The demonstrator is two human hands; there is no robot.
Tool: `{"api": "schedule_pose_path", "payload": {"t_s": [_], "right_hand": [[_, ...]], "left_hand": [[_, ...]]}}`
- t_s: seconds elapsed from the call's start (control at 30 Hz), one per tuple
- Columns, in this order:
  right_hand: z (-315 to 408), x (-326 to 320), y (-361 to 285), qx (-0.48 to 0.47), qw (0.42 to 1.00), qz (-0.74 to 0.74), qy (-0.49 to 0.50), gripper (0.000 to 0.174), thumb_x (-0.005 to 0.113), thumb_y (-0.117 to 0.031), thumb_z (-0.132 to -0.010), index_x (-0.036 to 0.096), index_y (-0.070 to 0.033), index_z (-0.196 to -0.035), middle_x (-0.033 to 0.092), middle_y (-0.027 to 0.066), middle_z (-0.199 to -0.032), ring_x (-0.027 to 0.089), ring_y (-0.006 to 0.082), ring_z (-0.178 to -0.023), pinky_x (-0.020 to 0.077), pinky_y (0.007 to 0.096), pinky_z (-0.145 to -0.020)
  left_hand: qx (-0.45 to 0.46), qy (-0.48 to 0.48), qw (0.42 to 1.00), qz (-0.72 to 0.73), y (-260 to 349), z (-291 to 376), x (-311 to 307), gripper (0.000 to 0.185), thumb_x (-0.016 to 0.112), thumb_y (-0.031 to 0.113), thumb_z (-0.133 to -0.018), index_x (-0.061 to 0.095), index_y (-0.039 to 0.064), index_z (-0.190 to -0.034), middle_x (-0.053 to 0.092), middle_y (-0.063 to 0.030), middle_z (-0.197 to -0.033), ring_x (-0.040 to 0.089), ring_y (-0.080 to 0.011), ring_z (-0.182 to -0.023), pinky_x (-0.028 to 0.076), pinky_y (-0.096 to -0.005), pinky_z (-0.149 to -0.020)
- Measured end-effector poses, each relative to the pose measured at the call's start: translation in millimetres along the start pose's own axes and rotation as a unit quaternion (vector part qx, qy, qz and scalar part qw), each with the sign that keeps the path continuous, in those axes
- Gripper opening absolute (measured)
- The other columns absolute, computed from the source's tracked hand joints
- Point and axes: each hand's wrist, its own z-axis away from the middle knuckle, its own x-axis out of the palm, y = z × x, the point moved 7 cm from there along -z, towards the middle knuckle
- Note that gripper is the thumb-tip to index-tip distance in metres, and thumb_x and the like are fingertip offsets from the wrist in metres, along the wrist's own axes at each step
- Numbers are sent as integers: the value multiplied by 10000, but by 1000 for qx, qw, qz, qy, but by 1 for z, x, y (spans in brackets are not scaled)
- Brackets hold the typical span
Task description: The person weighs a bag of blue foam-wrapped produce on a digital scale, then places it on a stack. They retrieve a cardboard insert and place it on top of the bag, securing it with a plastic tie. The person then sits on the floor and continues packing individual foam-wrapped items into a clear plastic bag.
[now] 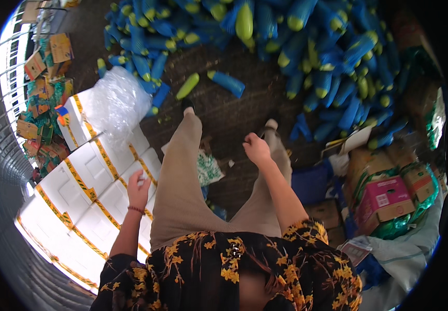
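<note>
My left hand, with a beaded bracelet at the wrist, hangs beside the white foam boxes. Its fingers are bent and apart, and I see nothing held in them. My right hand is curled over my right leg, near the knee; nothing shows in it, though the palm is hidden. Ahead of my feet, a bare pale-green gourd lies on the dark floor. Near it rests another gourd in a blue net sleeve.
Many blue-sleeved gourds are heaped ahead and to the right. A clear plastic bag sits on the taped foam boxes. At right are a magenta carton and a white woven sack. Cartons are piled at far left.
</note>
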Motion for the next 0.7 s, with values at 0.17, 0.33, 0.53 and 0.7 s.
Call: {"api": "schedule_pose_path", "payload": {"t_s": [0.17,0.33,0.53,0.7], "right_hand": [[-63,183,8,-17,960,210,-182,373,678,-277,-779,598,-41,-1057,616,172,-1101,598,354,-1024,494,457,-837],[-77,338,-31,-285,882,365,-84,269,634,-197,-822,633,-69,-1059,577,132,-1143,527,308,-1101,439,432,-927],[-122,421,32,-165,825,290,-456,169,610,-188,-817,700,-78,-907,669,152,-852,654,336,-841,534,499,-660],[-132,292,79,-144,781,329,-510,317,704,-312,-697,682,-47,-869,674,169,-850,660,343,-825,537,469,-695]], "left_hand": [[25,-70,993,93,-43,-132,78,270,660,104,-848,613,33,-1105,608,-45,-1023,581,-128,-848,486,-252,-768],[-122,-119,983,66,-206,-217,143,230,661,137,-852,645,22,-1051,661,-59,-915,612,-124,-851,489,-269,-772],[-98,-232,967,32,-273,-295,263,227,679,170,-808,659,14,-973,681,-100,-895,658,-185,-843,506,-309,-753],[13,50,997,49,-260,-407,287,221,693,214,-803,636,14,-877,646,-108,-830,633,-245,-753,498,-336,-701]]}}
